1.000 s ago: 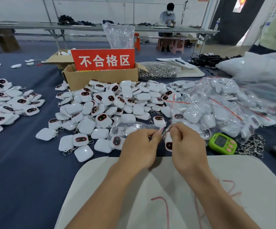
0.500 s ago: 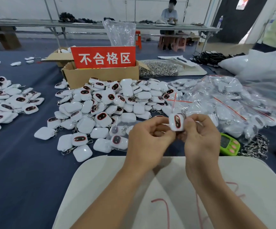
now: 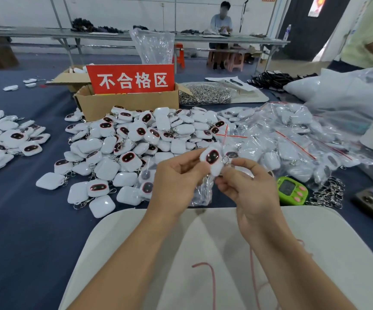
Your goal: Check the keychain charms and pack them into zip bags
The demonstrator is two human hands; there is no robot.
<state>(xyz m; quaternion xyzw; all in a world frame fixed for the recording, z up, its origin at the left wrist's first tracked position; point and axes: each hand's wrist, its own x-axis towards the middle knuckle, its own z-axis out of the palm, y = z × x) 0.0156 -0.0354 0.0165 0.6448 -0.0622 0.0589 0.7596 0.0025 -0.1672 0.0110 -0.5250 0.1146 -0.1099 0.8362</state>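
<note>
Loose charms (image 3: 136, 142) lie left of centre. Left hand (image 3: 176, 175) pinches the charm (image 3: 213, 161) by its left edge; right hand (image 3: 252, 189) pinches its ring end. Within the last second the charm was raised, face up: inspection in progress. Bag (image 3: 201, 193) hangs beneath, unfilled. Packed bags (image 3: 292, 139) lie right.

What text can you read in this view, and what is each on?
"不合格区": white characters on the red sign standing in the cardboard box.
Wall poster: too blurred to read.
Green timer: screen unreadable.
</note>
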